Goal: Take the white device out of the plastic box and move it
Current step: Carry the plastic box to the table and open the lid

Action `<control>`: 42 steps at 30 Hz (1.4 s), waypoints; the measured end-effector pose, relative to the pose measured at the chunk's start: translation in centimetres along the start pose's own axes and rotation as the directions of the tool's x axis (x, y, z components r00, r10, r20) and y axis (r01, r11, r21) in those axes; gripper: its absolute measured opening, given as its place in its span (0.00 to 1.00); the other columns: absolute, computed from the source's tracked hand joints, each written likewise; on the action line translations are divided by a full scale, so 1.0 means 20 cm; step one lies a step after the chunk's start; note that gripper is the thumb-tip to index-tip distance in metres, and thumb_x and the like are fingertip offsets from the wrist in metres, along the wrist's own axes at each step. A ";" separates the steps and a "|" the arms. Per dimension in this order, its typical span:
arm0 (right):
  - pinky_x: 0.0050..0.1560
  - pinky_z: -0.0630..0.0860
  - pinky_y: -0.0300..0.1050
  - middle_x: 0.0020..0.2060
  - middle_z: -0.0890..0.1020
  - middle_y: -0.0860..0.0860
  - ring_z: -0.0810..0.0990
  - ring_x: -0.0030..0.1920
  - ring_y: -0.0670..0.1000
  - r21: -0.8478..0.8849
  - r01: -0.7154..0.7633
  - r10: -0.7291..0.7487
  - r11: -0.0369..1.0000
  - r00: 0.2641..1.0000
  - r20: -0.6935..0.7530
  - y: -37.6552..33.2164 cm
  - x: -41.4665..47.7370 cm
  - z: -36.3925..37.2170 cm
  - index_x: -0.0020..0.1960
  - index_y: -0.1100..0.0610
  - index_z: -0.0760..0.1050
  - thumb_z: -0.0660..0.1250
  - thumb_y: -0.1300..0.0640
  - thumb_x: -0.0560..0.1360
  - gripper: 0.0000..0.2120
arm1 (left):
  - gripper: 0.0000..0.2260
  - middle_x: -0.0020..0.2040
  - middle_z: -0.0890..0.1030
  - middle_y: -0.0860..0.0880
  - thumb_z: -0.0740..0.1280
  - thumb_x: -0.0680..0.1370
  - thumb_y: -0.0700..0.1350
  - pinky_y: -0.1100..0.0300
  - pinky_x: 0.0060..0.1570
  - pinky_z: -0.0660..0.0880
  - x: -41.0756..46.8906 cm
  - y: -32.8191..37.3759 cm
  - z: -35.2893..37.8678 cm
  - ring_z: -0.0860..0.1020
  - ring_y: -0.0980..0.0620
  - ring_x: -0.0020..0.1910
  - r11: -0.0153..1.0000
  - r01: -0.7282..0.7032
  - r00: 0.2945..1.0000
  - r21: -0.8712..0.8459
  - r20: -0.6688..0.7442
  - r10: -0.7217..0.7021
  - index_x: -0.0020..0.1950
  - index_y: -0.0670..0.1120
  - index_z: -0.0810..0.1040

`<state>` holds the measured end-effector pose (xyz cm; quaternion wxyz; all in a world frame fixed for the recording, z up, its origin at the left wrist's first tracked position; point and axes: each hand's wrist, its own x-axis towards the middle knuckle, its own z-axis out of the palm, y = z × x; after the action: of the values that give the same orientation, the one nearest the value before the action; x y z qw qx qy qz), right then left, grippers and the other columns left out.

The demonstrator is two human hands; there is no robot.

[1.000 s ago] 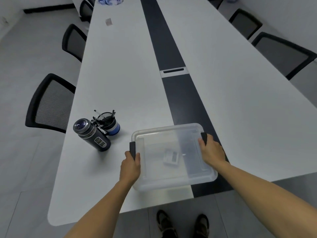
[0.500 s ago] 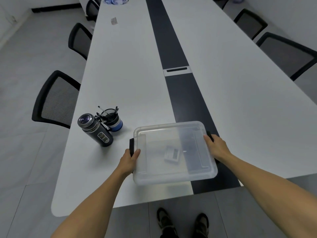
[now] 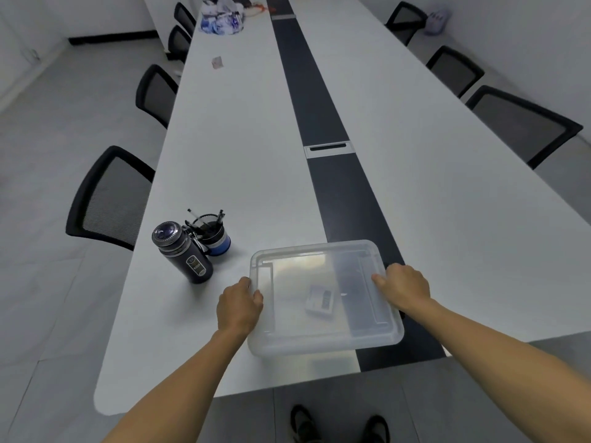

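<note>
Plainly, the left hand [image 3: 238, 306] curls its fingers over the left rim of the plastic box [image 3: 319, 342], the right hand [image 3: 404, 286] over the right rim. Between them, under the cloudy lid [image 3: 297, 273], lies the white device [image 3: 320, 299].

A long white counter [image 3: 236, 148] runs away down the room, split lengthwise by a dark strip [image 3: 315, 100] with a silver cable hatch [image 3: 329, 149] set in it. Black mesh-backed chairs [image 3: 112, 199] stand along both long sides. The floor [image 3: 48, 282] is pale grey tile. The walls [image 3: 96, 11] are white, with a black skirting [image 3: 112, 36] at far left.
</note>
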<state>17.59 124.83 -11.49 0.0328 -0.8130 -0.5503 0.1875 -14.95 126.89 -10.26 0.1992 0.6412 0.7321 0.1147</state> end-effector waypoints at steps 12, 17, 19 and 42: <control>0.22 0.74 0.35 0.42 0.80 0.56 0.80 0.36 0.52 0.690 -0.273 0.128 0.670 0.959 0.255 -0.13 0.26 -0.42 0.48 0.61 0.77 0.67 0.58 0.77 0.05 | 0.11 0.34 0.78 0.44 0.65 0.76 0.45 0.54 0.34 0.74 0.39 0.15 -0.22 0.74 0.46 0.31 0.706 0.243 0.965 -0.665 0.091 -0.246 0.39 0.38 0.79; 0.39 0.79 0.47 0.41 0.80 0.55 0.80 0.39 0.54 0.679 -0.264 0.194 0.685 0.964 0.180 -0.19 0.58 -0.41 0.48 0.60 0.76 0.68 0.59 0.77 0.04 | 0.16 0.54 0.81 0.40 0.59 0.79 0.51 0.49 0.51 0.73 0.37 0.09 -0.07 0.78 0.40 0.55 0.878 0.281 0.959 -0.389 0.066 -0.277 0.55 0.41 0.79; 0.42 0.79 0.48 0.45 0.81 0.58 0.80 0.42 0.57 0.671 -0.285 0.218 0.684 0.958 0.184 -0.21 0.71 -0.34 0.50 0.61 0.76 0.68 0.60 0.75 0.06 | 0.22 0.64 0.75 0.41 0.57 0.80 0.55 0.50 0.59 0.70 0.32 0.05 0.03 0.73 0.41 0.63 0.922 0.300 0.952 -0.245 0.142 -0.273 0.68 0.43 0.71; 0.47 0.78 0.55 0.57 0.77 0.62 0.79 0.52 0.64 0.056 -0.224 0.200 0.973 0.939 0.279 -0.19 1.06 0.21 0.62 0.64 0.70 0.74 0.50 0.71 0.27 | 0.15 0.47 0.78 0.50 0.52 0.80 0.58 0.53 0.39 0.74 0.20 -0.01 0.28 0.77 0.48 0.42 0.952 0.304 0.952 -0.032 0.046 -0.302 0.57 0.51 0.71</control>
<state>19.62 144.91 -19.98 -0.0280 -0.8319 -0.4500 0.3234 -13.09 130.28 -15.98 0.2417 0.5195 0.8153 0.0842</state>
